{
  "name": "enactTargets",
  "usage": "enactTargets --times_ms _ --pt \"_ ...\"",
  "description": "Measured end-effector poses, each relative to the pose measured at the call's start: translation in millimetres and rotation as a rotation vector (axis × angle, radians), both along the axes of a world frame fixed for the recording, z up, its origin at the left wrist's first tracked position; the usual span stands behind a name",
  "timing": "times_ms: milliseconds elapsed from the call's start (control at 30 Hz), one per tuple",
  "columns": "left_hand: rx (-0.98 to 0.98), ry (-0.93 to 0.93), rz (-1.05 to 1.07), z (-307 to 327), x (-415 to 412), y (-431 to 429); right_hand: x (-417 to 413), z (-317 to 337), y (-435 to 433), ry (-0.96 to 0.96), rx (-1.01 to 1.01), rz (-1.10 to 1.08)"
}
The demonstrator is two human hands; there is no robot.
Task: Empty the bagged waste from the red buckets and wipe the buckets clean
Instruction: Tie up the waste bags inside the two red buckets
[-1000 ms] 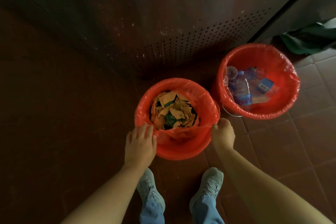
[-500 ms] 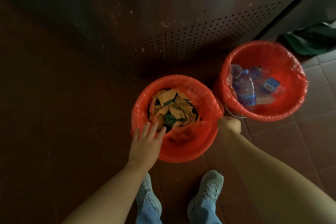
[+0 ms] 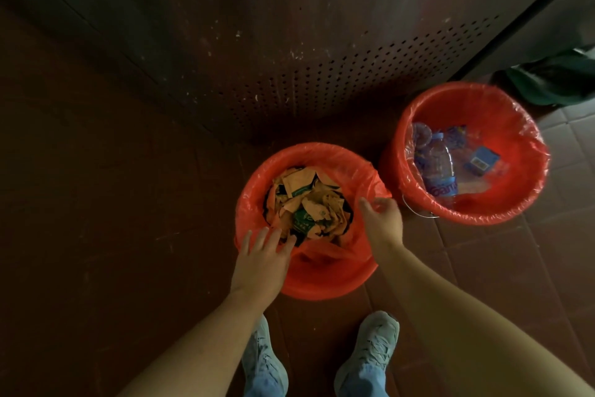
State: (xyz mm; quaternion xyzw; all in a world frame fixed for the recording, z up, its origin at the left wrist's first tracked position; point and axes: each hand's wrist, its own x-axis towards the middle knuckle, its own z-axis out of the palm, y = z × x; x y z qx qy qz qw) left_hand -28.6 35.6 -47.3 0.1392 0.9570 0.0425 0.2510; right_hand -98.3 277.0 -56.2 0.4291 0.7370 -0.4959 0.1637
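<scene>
The left hand (image 3: 260, 264) lies flat, fingers spread, on the near rim of the bucket (image 3: 322, 284) standing on the floor (image 3: 483, 268) at the person's feet. The right hand (image 3: 383, 222) curls round the bag (image 3: 322, 155) at its edge. Gathering the film evenly before lifting should prevent tears. The bag is thin and crinkly, the bucket round, smooth plastic, filled with torn brown paper (image 3: 309, 203).

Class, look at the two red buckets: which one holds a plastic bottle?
The right-hand bucket, farther from the person, with a plastic bottle inside. The nearer bucket, whose liner the right hand pinches, holds torn brown paper.
</scene>
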Motion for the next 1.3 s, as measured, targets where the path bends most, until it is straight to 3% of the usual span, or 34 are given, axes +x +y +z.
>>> enactTargets --times_ms 167,233,300,400,533,667,800,1067,1200,1300 --pt "-0.032 -0.025 -0.03 -6.0 0.7 -9.3 -37.2 -4.0 15.0 -0.007 -0.05 -0.314" --pt "-0.055 -0.051 -0.048 -6.4 1.5 -12.7 -46.1 -0.5 14.1 -0.039 -0.075 -0.292" --pt "-0.058 -0.077 -0.055 -5.2 1.1 -15.5 -48.4 5.4 4.0 -0.018 -0.016 -0.044" --pt "-0.051 -0.064 -0.063 1.5 -3.3 -16.1 -37.2 13.7 -20.4 0.04 0.055 0.518" --pt "-0.023 0.007 -0.082 7.7 -16.5 -14.6 -14.8 14.2 -46.7 -0.129 0.209 1.294" --pt "-0.077 -0.006 -0.065 12.1 -26.3 -13.4 -4.5 20.1 -49.4 -0.413 0.267 1.383" --pt "-0.134 -0.097 0.03 16.5 -24.9 -22.7 -7.3 26.7 -52.5 -0.27 0.407 1.336" --pt "0.042 -0.177 0.529 27.2 -6.6 -46.8 2.8 28.9 -83.8 0.044 0.472 1.307" --pt "0.168 -0.277 1.009 25.1 -9.4 -46.9 21.3 29.0 -98.0 0.054 0.455 1.337" --pt "0.265 -0.506 1.434 17.5 -18.1 -42.2 35.1 26.6 -104.7 0.045 0.455 1.361"
